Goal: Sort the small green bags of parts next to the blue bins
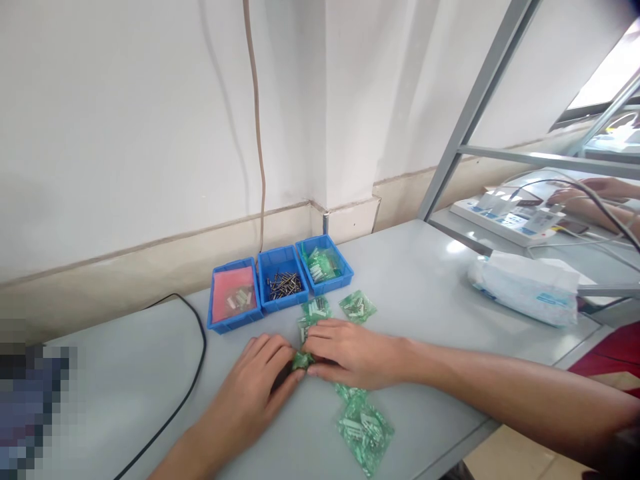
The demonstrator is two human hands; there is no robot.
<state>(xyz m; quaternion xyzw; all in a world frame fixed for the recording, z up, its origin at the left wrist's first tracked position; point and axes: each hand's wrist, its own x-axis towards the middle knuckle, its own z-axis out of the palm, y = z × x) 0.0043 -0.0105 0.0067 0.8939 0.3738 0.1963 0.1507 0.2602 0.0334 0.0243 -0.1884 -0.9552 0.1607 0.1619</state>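
A small green see-through plastic bag (301, 361) lies low over the grey table between my hands. My left hand (257, 383) closes on its left side with thumb and fingers. From the right, my right hand (353, 353) pinches the same bag, and the fingers hide much of it. Beyond my right hand rest a green bag (316, 307) with small pale pieces and another green bag (357, 307) with pieces inside. Nearer me, a larger green bag (367, 433) holds white plugs and metal pieces. One more green bag (350, 395) shows partly below my right wrist.
Three blue bins stand near the wall: a left bin (235, 326) with a pink sheet and pale pieces, a middle bin (284, 304) of screws, a right bin (334, 285) of green bags. A black cable (204, 347), tissue pack (525, 290) and metal frame (475, 113) flank them. Another person's hand (575, 192) is far right.
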